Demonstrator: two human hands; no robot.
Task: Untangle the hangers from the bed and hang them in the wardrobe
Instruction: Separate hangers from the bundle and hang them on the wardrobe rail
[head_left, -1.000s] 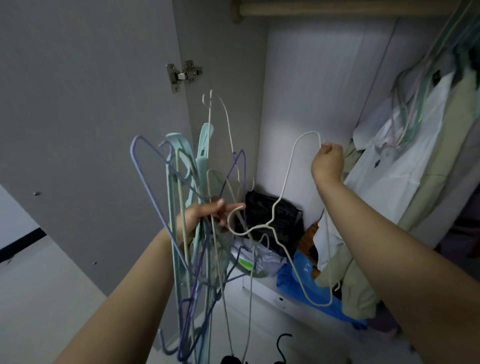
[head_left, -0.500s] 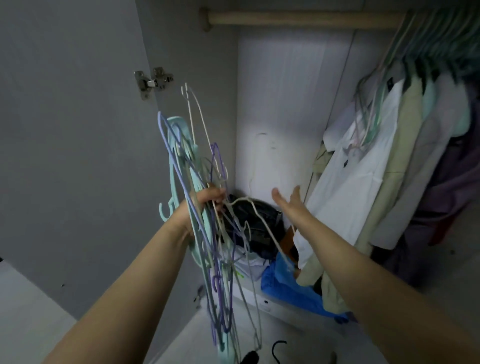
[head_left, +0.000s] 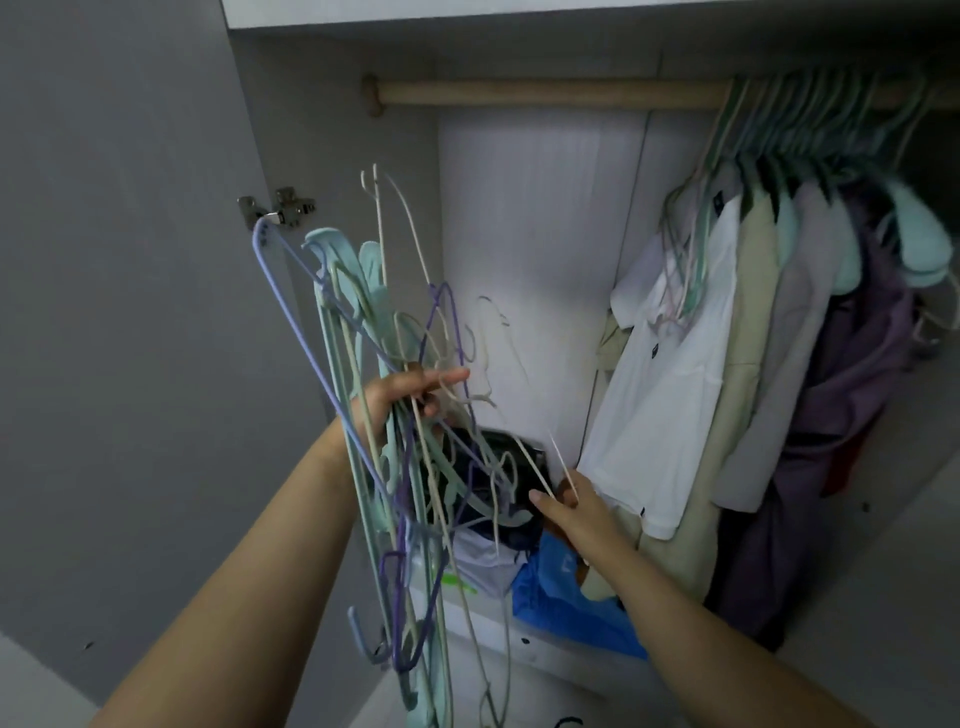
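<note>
My left hand (head_left: 397, 402) is closed around a tangled bundle of hangers (head_left: 374, 457), mint plastic ones mixed with purple, lilac and cream wire ones, held upright in front of the open wardrobe. Their hooks and ends stick out above and below my fist. Lower and to the right, my right hand (head_left: 569, 506) pinches the thin arms of a cream wire hanger (head_left: 540, 467) that sticks out of the bundle's right side. The wooden wardrobe rail (head_left: 545, 93) runs across the top, bare on its left half.
Shirts on mint hangers (head_left: 727, 338) crowd the rail's right half. A black bag (head_left: 498, 457), a blue bag (head_left: 561, 587) and folded clothes lie on the wardrobe floor. The open grey door (head_left: 130, 312) with its hinge (head_left: 278, 208) stands on the left.
My right hand held a white hanger up high, then dropped open toward the bundle, and now pinches a cream hanger low down. The view has tilted up, showing more of the rail.
</note>
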